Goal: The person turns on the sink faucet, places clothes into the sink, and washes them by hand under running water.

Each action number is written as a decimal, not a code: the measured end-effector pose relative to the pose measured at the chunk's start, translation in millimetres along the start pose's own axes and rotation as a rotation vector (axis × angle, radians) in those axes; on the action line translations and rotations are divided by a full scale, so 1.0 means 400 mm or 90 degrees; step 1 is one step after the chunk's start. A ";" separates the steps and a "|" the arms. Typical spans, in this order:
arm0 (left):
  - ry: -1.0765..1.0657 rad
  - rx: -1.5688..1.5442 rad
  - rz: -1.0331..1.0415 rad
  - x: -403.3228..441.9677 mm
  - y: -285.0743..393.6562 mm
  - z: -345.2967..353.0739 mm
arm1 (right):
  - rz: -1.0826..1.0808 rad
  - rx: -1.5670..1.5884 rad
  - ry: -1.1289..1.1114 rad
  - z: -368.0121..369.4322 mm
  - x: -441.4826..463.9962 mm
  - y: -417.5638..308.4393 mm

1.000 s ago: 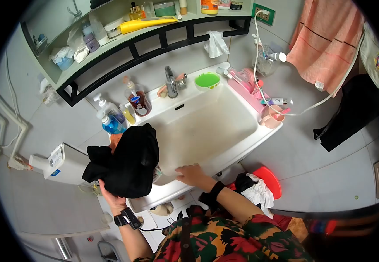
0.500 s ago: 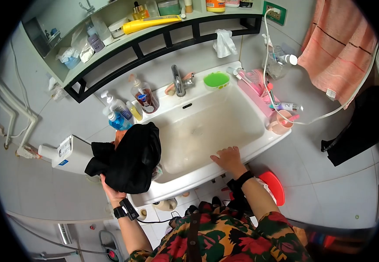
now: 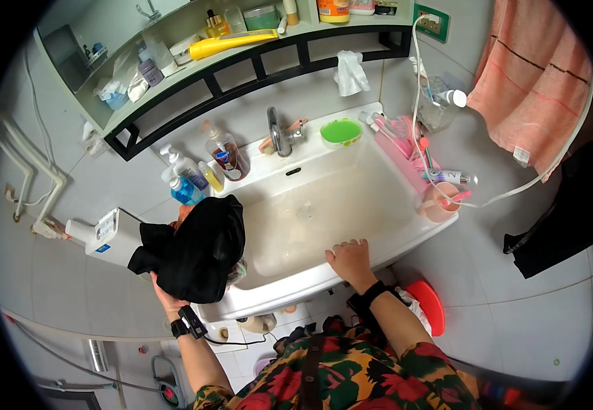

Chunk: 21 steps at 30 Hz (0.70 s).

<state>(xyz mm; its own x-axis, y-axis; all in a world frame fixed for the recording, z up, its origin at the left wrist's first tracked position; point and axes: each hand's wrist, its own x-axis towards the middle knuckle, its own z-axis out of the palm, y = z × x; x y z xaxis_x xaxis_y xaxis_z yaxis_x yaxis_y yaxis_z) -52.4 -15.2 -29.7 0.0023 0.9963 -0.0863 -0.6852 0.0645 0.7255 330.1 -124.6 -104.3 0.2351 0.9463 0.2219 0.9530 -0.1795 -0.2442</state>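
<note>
A bunched black garment sits at the sink's left end, hanging over the rim. Its lower left side is gripped by my left hand, whose fingers are partly hidden beneath the cloth. Something orange shows behind the garment, and a bit of clear plastic pokes out at its right. My right hand is at the front rim of the white sink, fingers curled in loosely with nothing seen in them. Inside the basin is shallow, cloudy water.
Behind the sink are a faucet, a green soap dish and several pump bottles. A pink cup and pink caddy line the right rim. A white container stands left; a red bin is below.
My right hand's fingers have gone from spread to curled at the front rim. My left hand and the black garment have shifted slightly left in view, and the camera view has moved a little.
</note>
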 end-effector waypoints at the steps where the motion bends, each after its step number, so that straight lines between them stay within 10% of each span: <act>1: 0.001 0.002 0.001 -0.001 0.001 -0.002 | 0.002 -0.001 0.001 -0.002 -0.001 -0.001; 21: -0.055 -0.003 -0.020 -0.004 -0.004 -0.003 | -0.009 0.037 0.006 -0.014 -0.002 0.002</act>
<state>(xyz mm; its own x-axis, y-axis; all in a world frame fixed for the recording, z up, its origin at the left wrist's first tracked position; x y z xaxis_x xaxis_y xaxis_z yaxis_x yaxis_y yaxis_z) -52.3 -16.9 -31.5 0.0867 0.9950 -0.0502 -0.6872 0.0962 0.7201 331.6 -126.8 -99.4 0.2240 0.9461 0.2339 0.9436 -0.1505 -0.2949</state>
